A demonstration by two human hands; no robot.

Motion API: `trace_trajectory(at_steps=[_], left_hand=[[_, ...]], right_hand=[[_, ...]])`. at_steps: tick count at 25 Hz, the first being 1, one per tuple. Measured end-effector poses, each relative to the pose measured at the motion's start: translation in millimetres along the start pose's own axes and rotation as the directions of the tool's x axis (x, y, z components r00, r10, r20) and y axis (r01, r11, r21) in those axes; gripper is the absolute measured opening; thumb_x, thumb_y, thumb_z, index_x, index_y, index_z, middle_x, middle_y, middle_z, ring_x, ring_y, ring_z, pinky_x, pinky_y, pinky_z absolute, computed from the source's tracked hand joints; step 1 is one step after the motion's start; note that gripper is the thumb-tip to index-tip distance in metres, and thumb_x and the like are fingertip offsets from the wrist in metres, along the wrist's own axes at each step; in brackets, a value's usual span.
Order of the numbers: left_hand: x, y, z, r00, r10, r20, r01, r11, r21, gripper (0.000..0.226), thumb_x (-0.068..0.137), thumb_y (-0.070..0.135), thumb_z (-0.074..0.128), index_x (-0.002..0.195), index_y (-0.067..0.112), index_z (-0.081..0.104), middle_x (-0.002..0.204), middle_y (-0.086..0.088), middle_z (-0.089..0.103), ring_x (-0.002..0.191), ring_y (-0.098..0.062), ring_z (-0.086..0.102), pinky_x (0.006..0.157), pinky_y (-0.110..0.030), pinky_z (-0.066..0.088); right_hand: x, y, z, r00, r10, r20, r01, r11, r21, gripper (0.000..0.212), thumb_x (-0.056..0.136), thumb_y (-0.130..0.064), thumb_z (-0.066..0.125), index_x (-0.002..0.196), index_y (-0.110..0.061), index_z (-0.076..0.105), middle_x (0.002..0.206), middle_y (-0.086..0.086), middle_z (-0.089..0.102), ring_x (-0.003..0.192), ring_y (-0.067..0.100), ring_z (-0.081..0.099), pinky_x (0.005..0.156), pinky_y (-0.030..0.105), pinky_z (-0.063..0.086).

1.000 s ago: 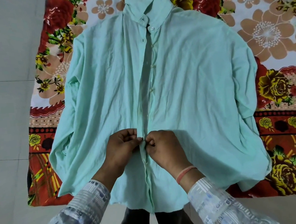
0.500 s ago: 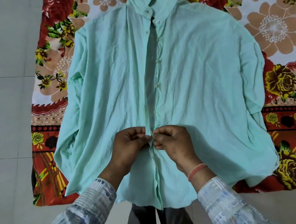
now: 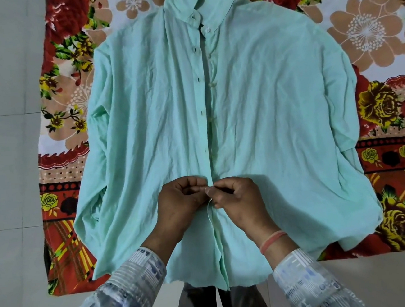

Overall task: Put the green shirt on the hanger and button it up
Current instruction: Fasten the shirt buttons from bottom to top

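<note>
Presently: green shirt (image 3: 267, 122) lies front-up, spread flat on a floral blanket (image 3: 369, 25) on the tiled floor (image 3: 5, 147). Its collar (image 3: 182, 6) is far from the person and its hem (image 3: 196, 277) nearest.

Long axis = the front opening (image 3: 207, 133), running straight away from the hands, roughly centred in view.

Both hands meet on that line, in the lower part of the shirt.
- Left hand (image 3: 179, 205) pinches the edge carrying the buttonholes.
- Right hand (image 3: 239, 200) pinches the edge carrying the buttons.
- Fingertips touch across the opening. Both hands are curled tight on cloth and hold nothing else.
- The button being worked is hidden under the fingers, so I cannot tell whether it is through.

Below the hands the two edges lie together down to the hem; judged fastened there. Above the hands they sit just apart, with buttonholes (image 3: 198, 79) on the left strip and buttons (image 3: 212, 84) beside them on the right. The collar button (image 3: 206, 30) is likewise undone.

Judgement: the order appears to run hem to collar. The next pair lies directly beyond the hands along the opening, equally near to both. Each hand would take its own side: left the hole, right the button.

Hanger not plainly visible.
</note>
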State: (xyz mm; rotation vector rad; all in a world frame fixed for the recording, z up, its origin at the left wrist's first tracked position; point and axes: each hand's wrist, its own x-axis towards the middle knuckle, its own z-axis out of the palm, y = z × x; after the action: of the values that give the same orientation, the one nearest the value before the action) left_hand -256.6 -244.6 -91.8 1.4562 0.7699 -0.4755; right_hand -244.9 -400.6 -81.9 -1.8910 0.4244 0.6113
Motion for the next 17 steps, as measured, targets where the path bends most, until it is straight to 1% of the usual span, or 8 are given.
trace_trajectory(at_steps=[2, 4, 6, 9, 11, 14, 16, 17], left_hand=[[-1.0, -1.1, 0.8, 1.000, 0.023, 0.020, -0.023, 1.000, 0.005, 0.022, 0.083, -0.001, 0.089, 0.099, 0.011, 0.079, 0.089, -0.011, 0.084, 0.084, -0.021, 0.081, 0.083, -0.032, 0.066], [-0.5, -1.0, 1.0, 1.000, 0.006, 0.027, -0.006, 1.000, -0.018, 0.020, 0.084, -0.001, 0.088, 0.098, 0.011, 0.079, 0.085, -0.011, 0.082, 0.081, -0.020, 0.079, 0.083, -0.032, 0.066], [1.6, 0.4, 0.5, 0.999, -0.033, 0.042, 0.035, 0.999, -0.038, 0.016, 0.086, -0.004, 0.084, 0.098, 0.006, 0.079, 0.080, -0.010, 0.080, 0.078, -0.020, 0.077, 0.079, -0.031, 0.065], [0.3, 1.6, -1.3, 0.996, -0.052, 0.077, 0.055, 0.998, -0.038, 0.013, 0.091, -0.005, 0.079, 0.100, 0.004, 0.078, 0.081, -0.012, 0.079, 0.079, -0.024, 0.078, 0.077, -0.033, 0.065], [-0.7, 1.7, -4.0, 0.995, -0.051, 0.080, 0.055, 0.998, -0.037, 0.013, 0.092, -0.004, 0.078, 0.102, 0.005, 0.079, 0.087, -0.014, 0.081, 0.083, -0.025, 0.080, 0.082, -0.036, 0.067], [-1.2, 4.1, -5.8, 0.992, -0.054, 0.115, 0.060, 0.997, -0.051, 0.020, 0.086, 0.000, 0.086, 0.105, 0.004, 0.079, 0.097, -0.019, 0.083, 0.089, -0.026, 0.081, 0.089, -0.039, 0.066], [-3.9, 8.1, -5.3, 0.990, -0.064, 0.125, 0.071, 0.996, -0.055, 0.020, 0.085, 0.003, 0.088, 0.103, 0.002, 0.079, 0.096, -0.021, 0.082, 0.088, -0.027, 0.079, 0.090, -0.041, 0.066], [-4.8, 10.7, -5.8, 0.992, -0.063, 0.112, 0.067, 0.997, -0.037, 0.018, 0.086, 0.006, 0.088, 0.100, 0.002, 0.079, 0.092, -0.020, 0.082, 0.085, -0.028, 0.078, 0.088, -0.042, 0.066]], right_hand=[[4.1, 3.6, 4.0, 0.999, 0.026, -0.043, -0.026, 1.000, -0.014, 0.020, 0.085, -0.032, 0.074, 0.076, -0.014, 0.073, 0.069, 0.009, 0.075, 0.069, 0.029, 0.075, 0.072, 0.052, 0.064], [7.6, 8.1, 6.0, 0.997, 0.036, -0.070, -0.038, 0.999, -0.032, 0.020, 0.085, -0.035, 0.070, 0.078, -0.017, 0.066, 0.070, 0.007, 0.073, 0.070, 0.031, 0.072, 0.073, 0.053, 0.063], [8.7, 13.7, 6.0, 0.998, 0.027, -0.060, -0.031, 0.997, -0.068, 0.017, 0.090, -0.031, 0.069, 0.080, -0.020, 0.062, 0.071, -0.001, 0.069, 0.070, 0.023, 0.067, 0.077, 0.052, 0.062], [7.8, 15.8, 5.6, 0.999, 0.023, -0.029, -0.025, 0.997, -0.078, 0.007, 0.096, -0.024, 0.069, 0.090, -0.024, 0.066, 0.084, -0.004, 0.073, 0.080, 0.020, 0.070, 0.085, 0.049, 0.062], [8.0, 13.2, 5.6, 1.000, 0.023, -0.006, -0.023, 0.998, -0.065, 0.009, 0.096, -0.020, 0.071, 0.096, -0.029, 0.068, 0.089, -0.005, 0.076, 0.085, 0.016, 0.073, 0.088, 0.046, 0.062], [9.1, 10.3, 6.4, 0.999, 0.035, -0.023, -0.036, 0.999, -0.015, 0.013, 0.090, -0.024, 0.078, 0.097, -0.031, 0.070, 0.089, -0.005, 0.079, 0.081, 0.013, 0.075, 0.082, 0.048, 0.065], [6.7, 9.0, 6.4, 0.997, 0.050, -0.058, -0.049, 0.999, 0.016, 0.013, 0.085, -0.030, 0.083, 0.091, -0.031, 0.071, 0.083, -0.004, 0.079, 0.075, 0.014, 0.076, 0.077, 0.050, 0.066], [5.5, 7.4, 5.0, 0.996, 0.050, -0.070, -0.049, 0.999, 0.022, 0.011, 0.084, -0.032, 0.082, 0.089, -0.029, 0.073, 0.079, -0.003, 0.079, 0.072, 0.016, 0.076, 0.075, 0.050, 0.065]])
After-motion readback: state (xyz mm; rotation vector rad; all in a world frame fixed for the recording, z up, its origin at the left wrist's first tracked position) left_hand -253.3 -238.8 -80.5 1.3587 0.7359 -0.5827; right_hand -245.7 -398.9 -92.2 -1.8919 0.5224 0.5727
